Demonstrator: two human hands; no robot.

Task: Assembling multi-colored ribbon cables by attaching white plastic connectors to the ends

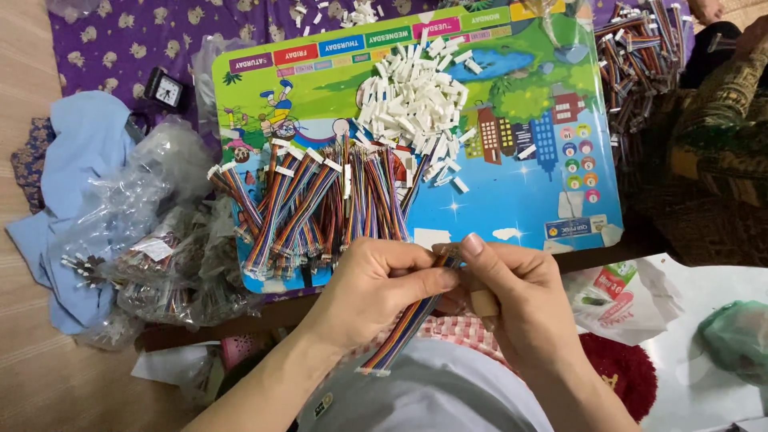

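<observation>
Cable (408, 324) of rainbow-striped flat wires, pinched at its upper end between left hand (376, 284) and right hand (512, 292), both closed on it above the lap. Lower end hangs down-left, tipped with a white plug. Beyond, similar cables (312, 208) and white connectors (412, 100) heap on a colourful board (520, 200).

It was a home floor turned workplace: a wooden floor (32, 384), purple patterned cloth (120, 36), a child's colourful board (512, 192), a small clock (166, 90).
</observation>
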